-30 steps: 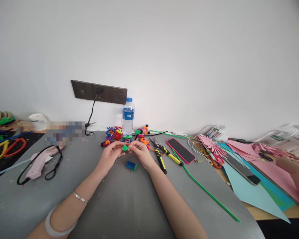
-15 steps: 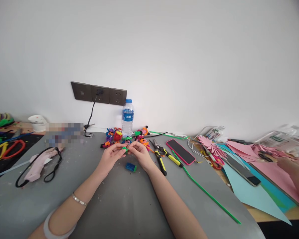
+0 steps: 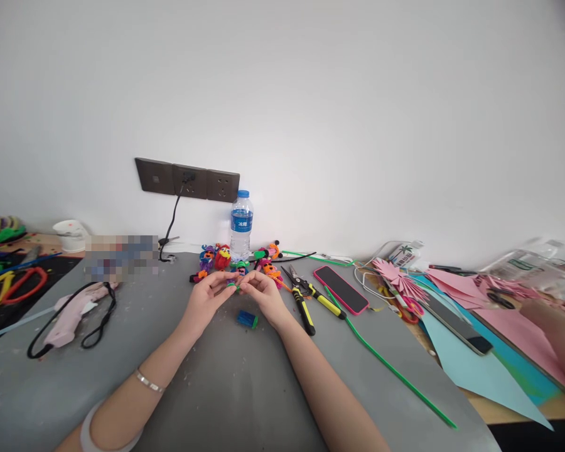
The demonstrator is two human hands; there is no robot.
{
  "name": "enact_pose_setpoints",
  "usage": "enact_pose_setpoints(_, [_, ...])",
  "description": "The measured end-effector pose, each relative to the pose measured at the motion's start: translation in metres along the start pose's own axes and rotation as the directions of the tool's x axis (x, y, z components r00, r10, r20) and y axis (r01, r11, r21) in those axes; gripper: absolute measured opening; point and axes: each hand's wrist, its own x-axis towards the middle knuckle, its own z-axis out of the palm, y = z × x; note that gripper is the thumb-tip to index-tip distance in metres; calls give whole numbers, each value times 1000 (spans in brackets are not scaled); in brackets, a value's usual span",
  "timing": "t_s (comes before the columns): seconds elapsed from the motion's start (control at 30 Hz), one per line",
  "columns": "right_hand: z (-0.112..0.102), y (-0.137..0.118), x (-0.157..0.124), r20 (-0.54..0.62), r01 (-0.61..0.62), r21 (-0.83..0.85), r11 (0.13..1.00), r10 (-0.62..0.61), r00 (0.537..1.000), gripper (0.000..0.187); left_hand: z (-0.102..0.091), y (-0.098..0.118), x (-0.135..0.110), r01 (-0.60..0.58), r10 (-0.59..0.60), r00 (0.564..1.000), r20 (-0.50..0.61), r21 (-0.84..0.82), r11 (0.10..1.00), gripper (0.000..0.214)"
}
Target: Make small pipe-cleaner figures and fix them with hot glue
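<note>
My left hand (image 3: 208,299) and my right hand (image 3: 265,295) meet over the grey mat, fingertips pinched on a small green pipe cleaner piece (image 3: 233,285). Most of that piece is hidden by the fingers. Just below my hands lies a small blue roll with a green end (image 3: 247,319). Several colourful pipe cleaner figures (image 3: 223,256) stand behind my fingers. To the right are yellow-and-black pliers (image 3: 305,300) with their handles apart, and a long green pipe cleaner (image 3: 395,370) stretches toward the near right.
A water bottle (image 3: 242,226) stands by the wall below dark sockets (image 3: 188,179). At left lies a pink glue gun (image 3: 70,317) with a black cord. A pink-edged phone (image 3: 341,289) rests right. Another person's hand (image 3: 548,323) is beside pink paper (image 3: 513,326).
The green piece has turned and dropped slightly between my fingertips, so less of it shows. My hands stay in nearly the same place.
</note>
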Motion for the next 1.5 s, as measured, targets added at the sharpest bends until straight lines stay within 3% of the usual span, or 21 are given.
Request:
enact_pose_setpoints(0.43, [1, -1, 0, 38, -24, 24, 999, 23, 999, 29, 2, 6, -3, -49, 48, 998, -35, -32, 998, 42])
enact_pose_setpoints(0.87, [1, -4, -2, 5, 60, -61, 996, -60, 998, 23, 5, 9, -3, 150, -149, 989, 23, -267, 952, 29])
enact_pose_setpoints(1.07, [-1, -6, -2, 1, 78, -54, 995, -78, 997, 21, 7, 12, -5, 290, -289, 956, 50, -303, 908, 32])
enact_pose_setpoints(1.5, [-6, -4, -1, -16, 79, -131, 988, -81, 997, 20, 5, 14, -4, 320, -309, 947, 86, -332, 888, 25])
